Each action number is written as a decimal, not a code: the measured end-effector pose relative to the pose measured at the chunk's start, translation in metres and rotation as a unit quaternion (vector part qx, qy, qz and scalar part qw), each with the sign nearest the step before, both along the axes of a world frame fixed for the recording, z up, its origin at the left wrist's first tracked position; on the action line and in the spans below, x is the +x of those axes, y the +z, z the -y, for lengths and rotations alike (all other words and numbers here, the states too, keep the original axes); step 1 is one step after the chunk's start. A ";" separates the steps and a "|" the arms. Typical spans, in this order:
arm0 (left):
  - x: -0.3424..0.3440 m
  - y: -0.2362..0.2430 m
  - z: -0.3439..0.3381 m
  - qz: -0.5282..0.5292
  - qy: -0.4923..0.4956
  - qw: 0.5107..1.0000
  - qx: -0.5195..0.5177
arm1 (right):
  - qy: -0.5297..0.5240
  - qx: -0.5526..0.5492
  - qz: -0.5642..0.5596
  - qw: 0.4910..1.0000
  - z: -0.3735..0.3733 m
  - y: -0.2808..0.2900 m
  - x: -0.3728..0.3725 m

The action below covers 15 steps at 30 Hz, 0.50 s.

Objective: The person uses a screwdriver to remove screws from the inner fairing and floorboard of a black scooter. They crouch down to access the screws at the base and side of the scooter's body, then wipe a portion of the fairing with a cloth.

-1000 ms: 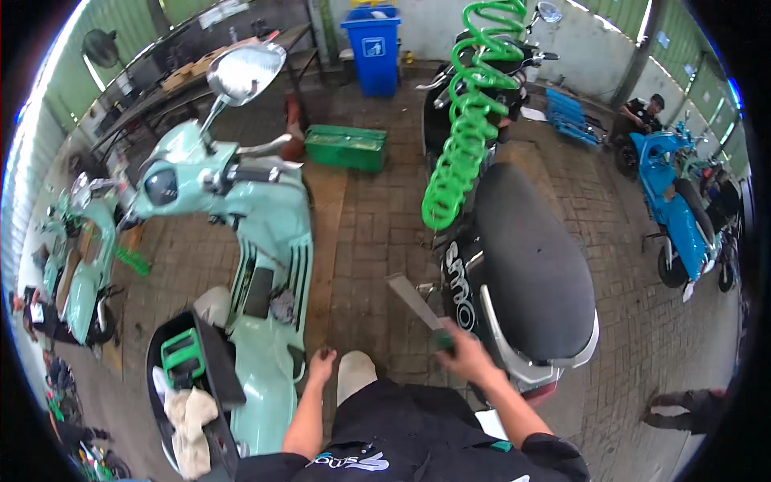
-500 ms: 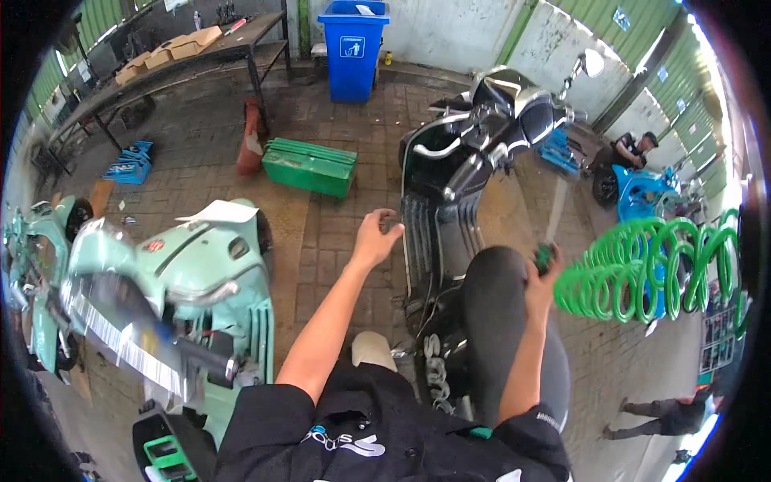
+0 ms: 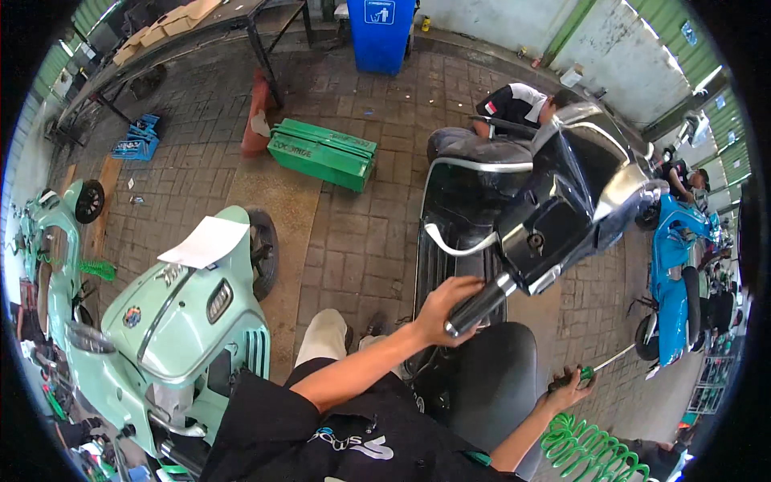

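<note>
While the black scooter [image 3: 554, 234] stands before you with its dark seat [image 3: 491, 390] nearest, your left hand [image 3: 442, 313] curls its fingers behind the handlebar grip [image 3: 480, 308]; whether they close round it, I cannot tell. Your right hand [image 3: 567, 391], right of the seat, clamps its fingers on a thin-shafted, green-handled tool [image 3: 586, 374].

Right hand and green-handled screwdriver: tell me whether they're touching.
Touching. The head view shows the right hand holding the green-handled screwdriver by its handle, the slim shaft pointing out beyond the hand.
</note>
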<state>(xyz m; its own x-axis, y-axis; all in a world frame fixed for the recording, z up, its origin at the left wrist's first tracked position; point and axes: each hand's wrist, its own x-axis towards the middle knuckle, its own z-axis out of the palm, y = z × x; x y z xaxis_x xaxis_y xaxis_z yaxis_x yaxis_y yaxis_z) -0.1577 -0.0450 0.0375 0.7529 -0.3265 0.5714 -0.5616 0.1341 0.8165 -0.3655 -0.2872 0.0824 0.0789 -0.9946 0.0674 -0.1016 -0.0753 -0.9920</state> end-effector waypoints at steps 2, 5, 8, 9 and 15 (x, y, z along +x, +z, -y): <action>0.018 0.008 -0.001 0.055 -0.031 0.996 -0.067 | -0.025 0.013 0.001 1.000 0.010 -0.012 0.003; 0.049 0.024 -0.013 0.061 -0.065 0.993 -0.076 | -0.067 0.003 0.006 0.998 0.021 -0.035 0.009; 0.075 0.029 -0.015 0.070 -0.141 0.984 -0.081 | -0.154 0.029 -0.048 0.986 0.018 -0.073 -0.009; 0.079 0.028 -0.013 0.052 -0.146 0.984 -0.090 | -0.158 0.054 -0.068 0.984 0.014 -0.080 -0.011; 0.071 0.017 0.005 0.042 -0.227 0.972 -0.039 | -0.218 0.076 -0.137 0.963 -0.049 -0.115 -0.029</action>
<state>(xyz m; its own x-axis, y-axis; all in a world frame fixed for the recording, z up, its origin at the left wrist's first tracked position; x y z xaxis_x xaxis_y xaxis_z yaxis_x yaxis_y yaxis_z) -0.0862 -0.0496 0.0540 0.4898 -0.5678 0.6616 -0.4947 0.4439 0.7472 -0.3943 -0.2378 -0.0330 -0.3547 -0.9339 -0.0457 -0.3498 0.1779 -0.9198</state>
